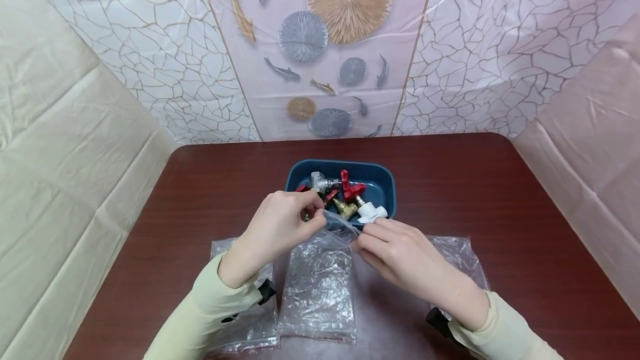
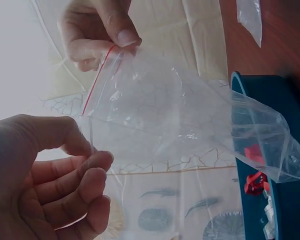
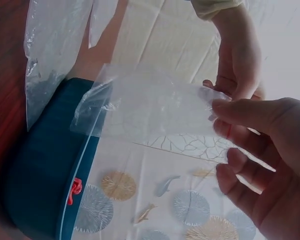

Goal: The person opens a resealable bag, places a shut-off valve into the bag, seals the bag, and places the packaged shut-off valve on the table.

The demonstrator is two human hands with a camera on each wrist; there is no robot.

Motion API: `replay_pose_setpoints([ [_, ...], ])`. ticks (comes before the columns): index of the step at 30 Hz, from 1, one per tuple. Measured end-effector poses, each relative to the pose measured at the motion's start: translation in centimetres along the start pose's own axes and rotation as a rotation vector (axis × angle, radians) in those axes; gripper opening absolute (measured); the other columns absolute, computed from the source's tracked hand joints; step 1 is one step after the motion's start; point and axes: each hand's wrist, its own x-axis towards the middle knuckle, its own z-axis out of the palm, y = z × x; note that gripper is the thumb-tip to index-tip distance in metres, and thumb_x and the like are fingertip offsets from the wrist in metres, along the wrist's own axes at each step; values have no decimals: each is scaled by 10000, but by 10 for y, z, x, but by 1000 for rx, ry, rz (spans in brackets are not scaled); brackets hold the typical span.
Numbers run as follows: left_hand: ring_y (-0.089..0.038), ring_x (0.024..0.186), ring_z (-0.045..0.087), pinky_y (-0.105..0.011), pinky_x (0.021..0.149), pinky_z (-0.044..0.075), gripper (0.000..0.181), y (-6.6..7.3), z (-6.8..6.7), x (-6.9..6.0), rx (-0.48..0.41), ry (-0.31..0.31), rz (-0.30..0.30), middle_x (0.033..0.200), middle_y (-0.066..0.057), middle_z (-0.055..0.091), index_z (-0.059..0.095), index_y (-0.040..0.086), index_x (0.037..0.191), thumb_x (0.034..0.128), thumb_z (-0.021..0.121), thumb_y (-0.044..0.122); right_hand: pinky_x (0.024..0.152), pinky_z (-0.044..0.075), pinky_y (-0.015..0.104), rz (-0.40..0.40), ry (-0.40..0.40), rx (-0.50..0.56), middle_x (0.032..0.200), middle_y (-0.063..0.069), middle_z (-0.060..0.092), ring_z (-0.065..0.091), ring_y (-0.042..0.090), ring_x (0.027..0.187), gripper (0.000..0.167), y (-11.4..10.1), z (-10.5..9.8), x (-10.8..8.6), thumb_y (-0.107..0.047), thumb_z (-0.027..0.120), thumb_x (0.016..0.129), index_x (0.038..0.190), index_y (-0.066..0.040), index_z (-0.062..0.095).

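A clear plastic zip bag [image 2: 155, 110] with a red line along its mouth hangs between both hands. My left hand [image 1: 280, 215] pinches one side of the mouth between thumb and index finger, its other fingers curled loosely. The opposite side is pinched by my right hand [image 1: 405, 254]. The bag's lower end hangs in front of a dark blue bin [image 1: 387, 182]. Inside the bin lie a chrome valve [image 1: 320, 182], a brass valve [image 1: 346, 209] and a white valve fitting [image 1: 370, 213], with red handles [image 1: 352, 189] among them. In the head view, my left fingers partly hide the bin's contents.
Clear bags lie on the brown table [image 1: 200, 193]: a left bag [image 1: 245, 321], a middle bag [image 1: 320, 293] just below the hands, and a right bag [image 1: 462, 257] partly behind the right forearm. Patterned cloth [image 1: 350, 71] hangs beyond the table's far edge.
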Motion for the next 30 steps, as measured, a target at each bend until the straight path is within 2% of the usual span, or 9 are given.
replay_pose_setpoints([
  [1,-1,454,388,-211,448,356,111,0,0,0,6,4,-2,633,139,554,681,184,796,833,686,80,722,514,270,9,-4,6,901,-79,636,551,103,799,50,0,0,0,-162,667,975,965,-155,716],
  [3,-4,469,399,-210,453,359,114,-1,0,-1,26,13,-2,626,130,550,677,172,790,829,684,66,799,544,296,24,-4,18,974,-71,680,608,100,875,104,2,0,1,-136,729,917,1019,-155,735],
  [6,-16,478,405,-214,456,358,115,-2,0,-3,64,27,1,619,120,539,677,157,786,828,685,50,875,544,336,20,28,43,1079,-30,702,651,121,984,163,4,-2,4,-163,703,948,1104,-139,742],
  [9,-26,484,408,-220,460,362,112,-3,-1,-5,92,43,1,622,112,537,682,146,791,829,687,41,862,545,336,15,70,65,1149,0,690,660,141,1034,225,8,-7,7,-252,600,1028,1148,-116,734],
  [12,-32,492,414,-225,473,371,117,-3,-1,-6,108,57,0,632,109,542,679,144,790,822,683,32,817,552,331,41,93,72,1157,-13,679,656,130,1020,305,12,-10,10,-324,530,1056,1156,-115,728],
  [17,-27,499,411,-232,479,369,131,-5,-1,-9,126,71,7,636,116,545,687,150,798,810,667,22,770,558,344,117,74,66,1114,-23,677,643,132,992,218,24,-7,12,-274,634,1010,1143,-127,724],
  [22,-22,491,399,-228,462,350,119,-6,-2,-11,133,57,5,623,121,527,688,150,815,820,678,32,768,556,369,174,-30,36,1065,14,682,652,167,954,219,43,9,19,-158,759,908,1118,-108,722],
  [27,-19,489,386,-224,457,335,114,-7,-2,-14,134,34,-2,609,126,500,671,158,808,829,692,48,774,554,373,220,-200,16,1048,32,689,658,183,932,216,62,29,30,-109,771,893,1105,-98,735],
  [30,-17,489,381,-222,455,325,121,-7,-1,-15,123,25,0,608,129,484,665,162,806,835,695,48,749,550,364,214,-277,15,1014,30,686,648,172,880,196,72,40,37,-75,765,887,1081,-101,744],
])
